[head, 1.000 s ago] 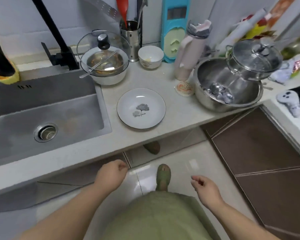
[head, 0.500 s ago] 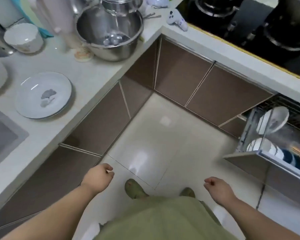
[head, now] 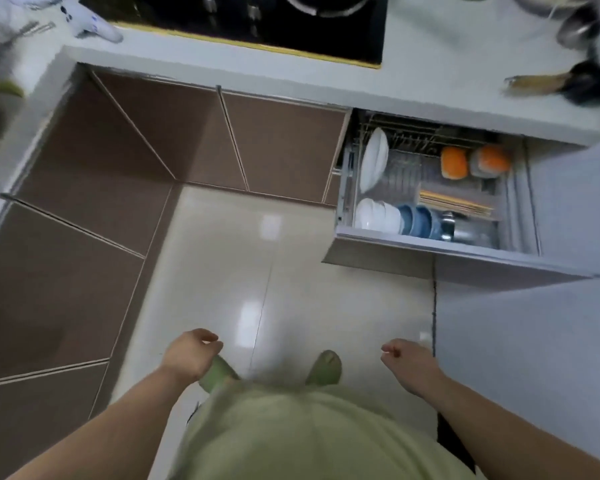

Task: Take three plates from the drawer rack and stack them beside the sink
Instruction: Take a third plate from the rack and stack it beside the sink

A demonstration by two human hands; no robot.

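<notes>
- Plates, white and round (head: 373,163), stand on edge in the open metal drawer rack (head: 430,188), beside blue bowls (head: 418,221) and orange bowls (head: 454,162).
- Left hand (head: 187,355) and right hand (head: 411,367) hang loosely curled, holding nothing.

The drawer rack (head: 430,188) holds white plates (head: 373,161), white bowls (head: 376,214), blue bowls (head: 418,221) and two orange-topped containers (head: 454,162). Brown cabinet doors (head: 153,143) with pale edging meet a glossy cream tiled floor (head: 257,258). The bench (head: 430,64) is pale grey, its hob (head: 257,22) black with a yellow edge; the person's clothing (head: 309,434) and slippers (head: 324,368) are light green.
</notes>
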